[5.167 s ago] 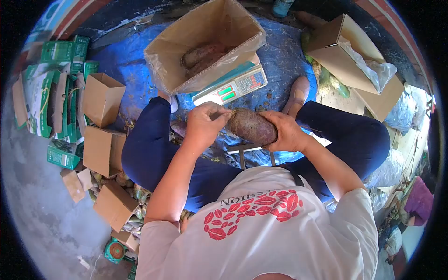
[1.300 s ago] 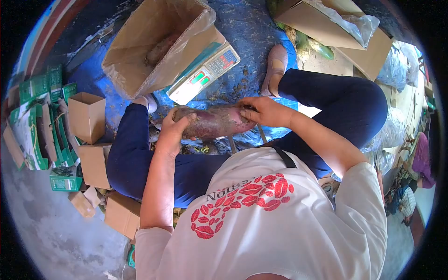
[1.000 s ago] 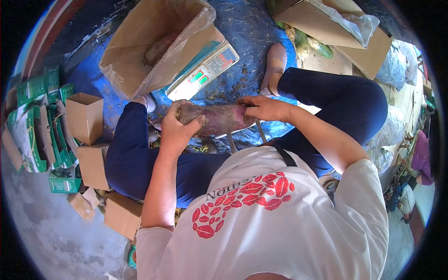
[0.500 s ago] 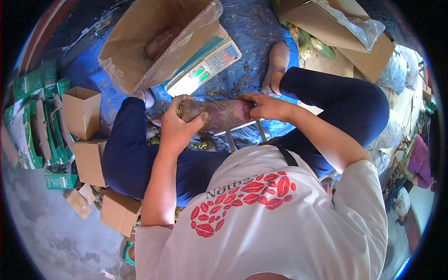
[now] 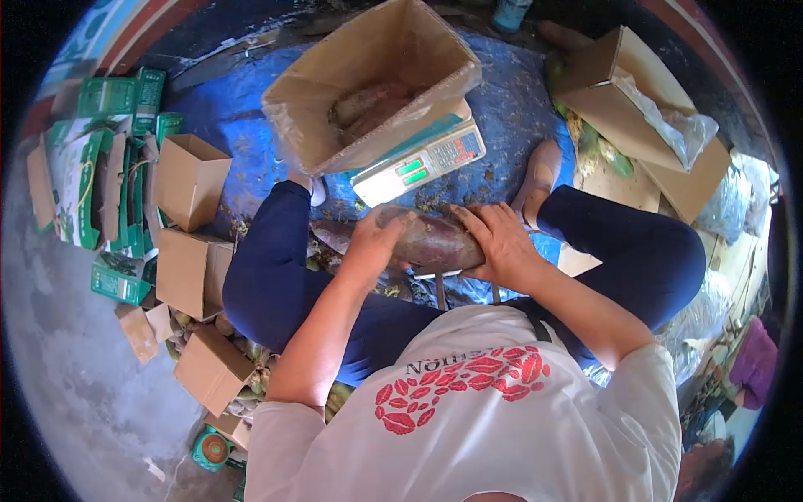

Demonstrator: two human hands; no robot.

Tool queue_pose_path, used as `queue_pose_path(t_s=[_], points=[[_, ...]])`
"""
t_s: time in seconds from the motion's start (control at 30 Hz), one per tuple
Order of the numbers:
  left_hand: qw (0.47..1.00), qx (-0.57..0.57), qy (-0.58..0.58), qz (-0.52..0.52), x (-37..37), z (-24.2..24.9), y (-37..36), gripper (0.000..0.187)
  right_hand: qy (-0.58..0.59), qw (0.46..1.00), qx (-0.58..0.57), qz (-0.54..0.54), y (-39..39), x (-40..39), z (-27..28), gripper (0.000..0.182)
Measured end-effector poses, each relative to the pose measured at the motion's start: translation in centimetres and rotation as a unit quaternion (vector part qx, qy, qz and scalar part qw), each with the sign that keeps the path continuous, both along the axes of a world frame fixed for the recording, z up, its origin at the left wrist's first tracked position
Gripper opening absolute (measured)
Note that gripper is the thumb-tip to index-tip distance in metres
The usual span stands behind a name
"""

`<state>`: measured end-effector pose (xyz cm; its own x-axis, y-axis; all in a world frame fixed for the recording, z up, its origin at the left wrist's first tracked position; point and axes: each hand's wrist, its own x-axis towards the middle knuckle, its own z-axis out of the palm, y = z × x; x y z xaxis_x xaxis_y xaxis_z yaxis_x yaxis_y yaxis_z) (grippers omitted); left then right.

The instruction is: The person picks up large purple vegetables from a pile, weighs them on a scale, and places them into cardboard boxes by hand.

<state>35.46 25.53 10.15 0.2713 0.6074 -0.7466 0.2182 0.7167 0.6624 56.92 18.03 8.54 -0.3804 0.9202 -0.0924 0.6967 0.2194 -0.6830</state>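
A large purple-brown root vegetable (image 5: pixel 437 243) lies crosswise between my hands, above my lap. My left hand (image 5: pixel 375 243) is wrapped round its left end, and my right hand (image 5: pixel 500 241) grips the right end with the fingers over the top. Just beyond it, a white scale (image 5: pixel 421 166) shows lit green displays and a keypad. An open cardboard box (image 5: pixel 309 125) stands on the scale, with similar dirty roots (image 5: pixel 372 109) inside. Another pointed purple root (image 5: pixel 333 237) shows beside my left hand.
Small cardboard boxes (image 5: pixel 191 180) and green cartons (image 5: pixel 84 188) stand at the left. A bigger open box (image 5: pixel 590 82) with plastic is at the upper right, near green gourds (image 5: pixel 615 157). Blue sheeting (image 5: pixel 502 92) covers the floor ahead.
The view has shifted, so the scene sits further right and lower. My hands have turned the root; its smoother side shows, and my left hand has moved its grip over the end.
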Motion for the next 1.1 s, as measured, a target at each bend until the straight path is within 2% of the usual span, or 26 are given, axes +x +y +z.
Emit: queue_pose_path(t_s=[0.07,0.13,0.2,0.27,0.37,0.47,0.5,0.6,0.73,0.87,0.9,1.0,1.1], points=[[1.000,-0.017,0.015,0.009,0.1,0.7,0.3,0.037,-0.022,1.000,0.007,-0.005,0.4,0.0,0.5,0.095],[0.999,-0.047,0.007,0.016,-0.2,1.8,1.1,0.036,0.018,0.999,-0.032,-0.016,1.6,0.6,2.9,0.086],[0.985,0.101,0.095,-0.100,-1.0,4.3,2.2,0.036,0.050,0.998,-0.045,-0.011,2.6,2.0,5.0,0.082],[0.921,0.272,0.159,-0.231,-2.7,5.7,3.5,0.041,0.042,0.999,0.006,-0.028,4.0,3.4,6.7,0.078],[0.771,0.473,0.296,-0.307,-2.3,9.7,5.8,0.050,0.014,0.998,0.042,-0.050,7.7,5.0,10.8,0.073],[0.690,0.525,0.348,-0.356,-1.8,8.0,6.8,0.056,-0.084,0.990,0.111,-0.010,13.5,5.3,14.4,0.068],[0.681,0.509,0.368,-0.377,-1.5,7.0,6.9,0.062,-0.125,0.983,0.135,0.010,15.6,4.9,14.8,0.067],[0.715,0.437,0.373,-0.399,-1.2,4.7,7.0,0.067,-0.218,0.961,0.131,0.108,21.8,2.1,13.6,0.067],[0.732,0.403,0.359,-0.416,-1.1,5.4,7.3,0.075,-0.380,0.890,-0.076,0.239,27.9,-4.9,9.1,0.070],[0.699,0.423,0.393,-0.422,-0.9,5.0,6.6,0.077,-0.290,0.909,-0.122,0.273,30.9,-7.2,2.4,0.070],[0.710,0.387,0.398,-0.433,-0.7,5.6,6.9,0.078,-0.264,0.913,-0.127,0.283,31.2,-7.4,0.9,0.070],[0.723,0.356,0.369,-0.463,-0.7,6.1,7.1,0.079,-0.385,0.888,-0.022,0.252,30.8,-7.3,-2.3,0.065],[0.700,0.435,0.394,-0.407,-0.9,5.1,6.7,0.078,-0.397,0.882,0.057,0.246,29.9,-7.4,-3.2,0.060]])
